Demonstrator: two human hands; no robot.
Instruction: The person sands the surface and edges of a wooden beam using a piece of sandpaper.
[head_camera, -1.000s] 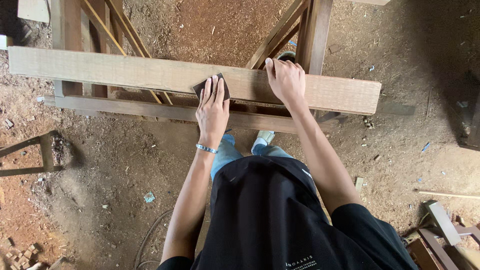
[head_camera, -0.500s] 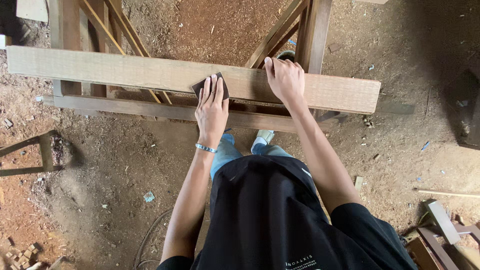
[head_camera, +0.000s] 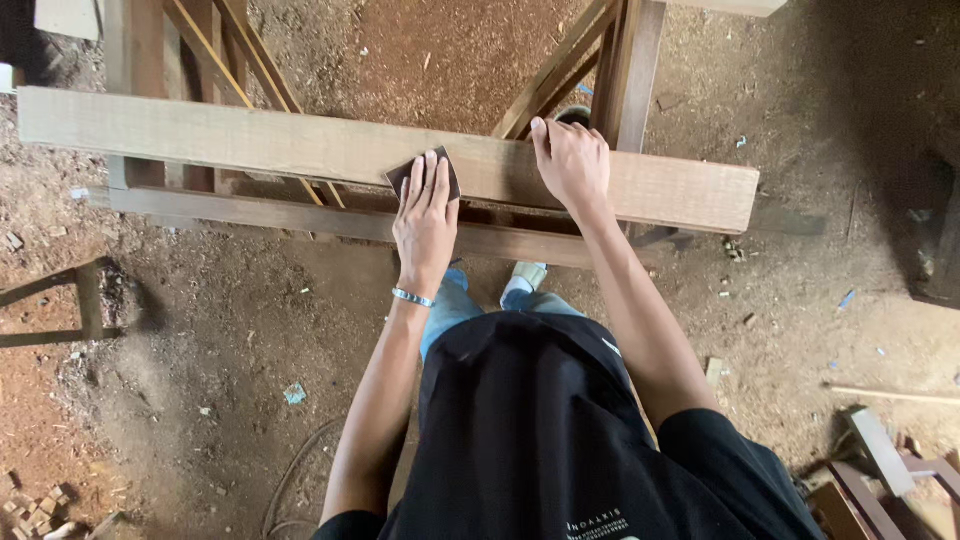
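Fingers (head_camera: 428, 185) of the left hand (head_camera: 425, 225) are lying flat and stretched out, pressing a small dark square of sandpaper (head_camera: 410, 172) against the long pale wooden beam (head_camera: 250, 145), so the palm is spreading weight over the sheet. Beside it, the right hand (head_camera: 572, 165) is resting open on the same beam, fingers curling over the far edge, apparently steadying it. Beyond, slanted brown wooden frame rails (head_camera: 240, 60) are carrying the beam above the sawdust-covered dirt floor (head_camera: 420, 50).
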